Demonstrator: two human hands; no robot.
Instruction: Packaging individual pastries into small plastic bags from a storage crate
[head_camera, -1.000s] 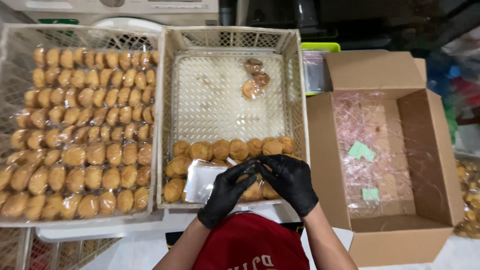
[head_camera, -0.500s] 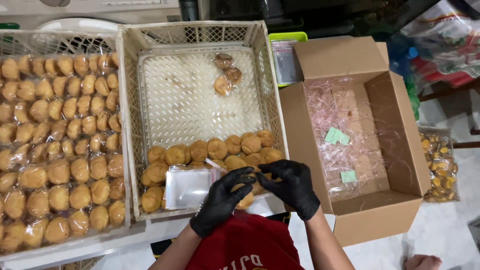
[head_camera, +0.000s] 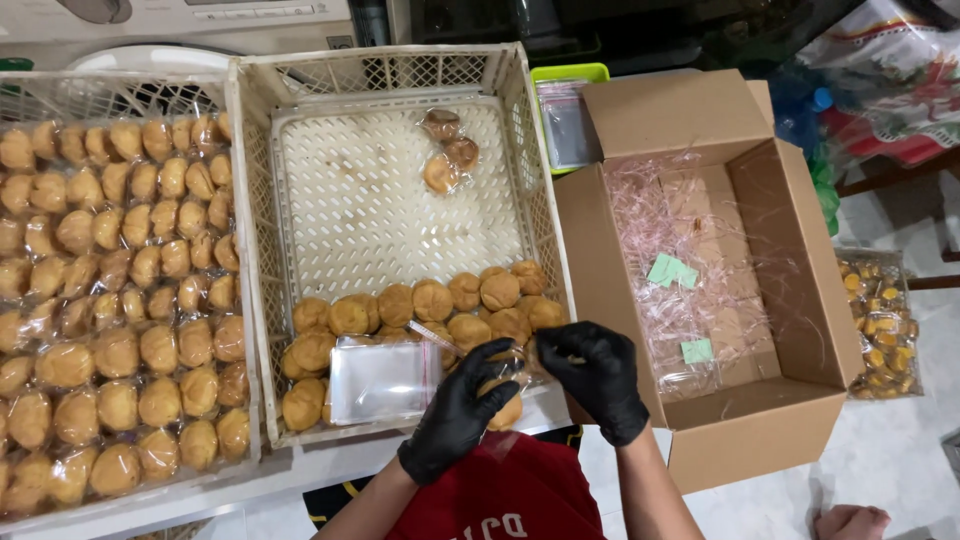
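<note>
— Looks like someone's home turned into a little packing line for baked goods.

— What gives it away?

— White plastic crates (head_camera: 250, 200) full of wrapped buns (head_camera: 120, 300), a cardboard box (head_camera: 700, 260) of clear bags, and a household washing machine (head_camera: 180, 20) right behind, on a tiled floor (head_camera: 900, 450).

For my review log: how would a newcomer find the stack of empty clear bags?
Start at the white plastic lattice crate in the middle, between the full crate and the brown cardboard box. The stack of empty clear plastic bags lies on its near-row buns, just left of the black-gloved left hand. It alone is flat and glossy.
</note>
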